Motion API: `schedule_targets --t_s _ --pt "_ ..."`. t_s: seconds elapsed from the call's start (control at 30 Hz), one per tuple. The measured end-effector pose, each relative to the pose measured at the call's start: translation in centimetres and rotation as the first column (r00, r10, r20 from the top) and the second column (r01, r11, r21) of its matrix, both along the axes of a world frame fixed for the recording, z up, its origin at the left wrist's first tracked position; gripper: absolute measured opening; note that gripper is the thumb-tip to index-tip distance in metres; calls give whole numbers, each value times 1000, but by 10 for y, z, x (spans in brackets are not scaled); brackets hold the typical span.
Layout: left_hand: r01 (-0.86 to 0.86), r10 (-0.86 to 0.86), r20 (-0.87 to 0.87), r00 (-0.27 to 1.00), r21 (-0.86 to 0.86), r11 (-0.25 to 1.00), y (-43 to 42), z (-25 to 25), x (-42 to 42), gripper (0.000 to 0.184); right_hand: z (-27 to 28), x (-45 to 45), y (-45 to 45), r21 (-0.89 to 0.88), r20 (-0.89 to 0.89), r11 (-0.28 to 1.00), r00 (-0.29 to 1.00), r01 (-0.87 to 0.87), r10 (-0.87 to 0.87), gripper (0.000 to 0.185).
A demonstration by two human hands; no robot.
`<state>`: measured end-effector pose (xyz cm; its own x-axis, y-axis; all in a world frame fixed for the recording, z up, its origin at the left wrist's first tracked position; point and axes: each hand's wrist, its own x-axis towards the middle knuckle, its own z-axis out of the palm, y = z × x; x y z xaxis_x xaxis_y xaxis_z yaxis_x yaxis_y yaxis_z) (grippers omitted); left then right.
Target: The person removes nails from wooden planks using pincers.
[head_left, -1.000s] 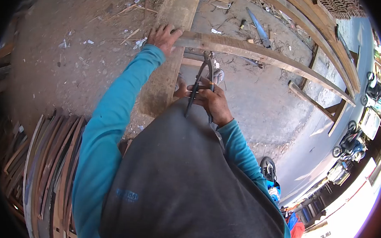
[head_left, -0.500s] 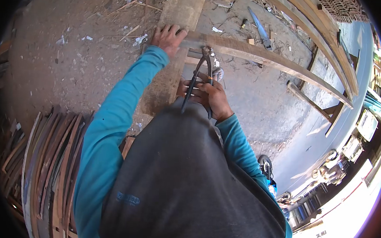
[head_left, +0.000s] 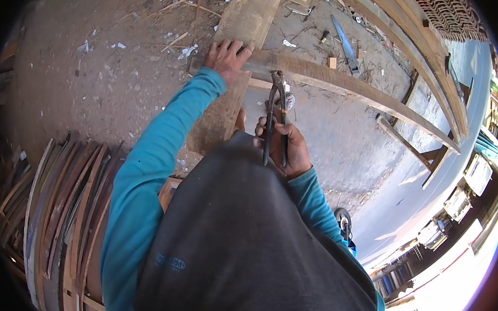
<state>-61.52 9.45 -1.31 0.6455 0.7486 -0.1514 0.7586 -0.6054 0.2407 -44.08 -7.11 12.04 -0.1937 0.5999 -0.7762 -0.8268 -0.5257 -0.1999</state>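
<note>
My left hand [head_left: 228, 60] is pressed over the end of a long wooden beam [head_left: 332, 80], fingers curled across its far side. Beneath that end lies a wide plank [head_left: 248, 17], set crosswise to the beam. My right hand [head_left: 295, 149] grips dark metal pincers [head_left: 276, 95] by the handles, which are somewhat apart. The pincers' head is up against the near side of the beam, just right of my left hand. Whether the jaws bite on anything is too small to tell.
A handsaw [head_left: 345, 45] and a small wood block [head_left: 332, 62] lie on the littered ground beyond the beam. Long curved timbers [head_left: 429, 46] run along the right. Many curved wooden strips [head_left: 68, 219] stand stacked at lower left. A road [head_left: 409, 212] borders the right side.
The pincers' handles have come closer together, and the tool stands straighter. My right hand has shifted slightly right and down. My left hand keeps its place on the beam.
</note>
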Motion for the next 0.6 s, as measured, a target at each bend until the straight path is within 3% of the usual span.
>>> schedule_targets --t_s 0.17,0.33,0.6 --pt "-15 13 45 999 35 999 -5 1 1 72 -2 7 -7 -59 -103 993 990 -100 93 44" --pt "-87 88 67 994 -18 996 -12 2 4 78 -15 23 -7 -169 8 934 947 -316 321 22" --pt "-155 156 32 987 -24 988 -15 3 11 88 -23 57 -4 -173 -65 878 895 -446 441 22"
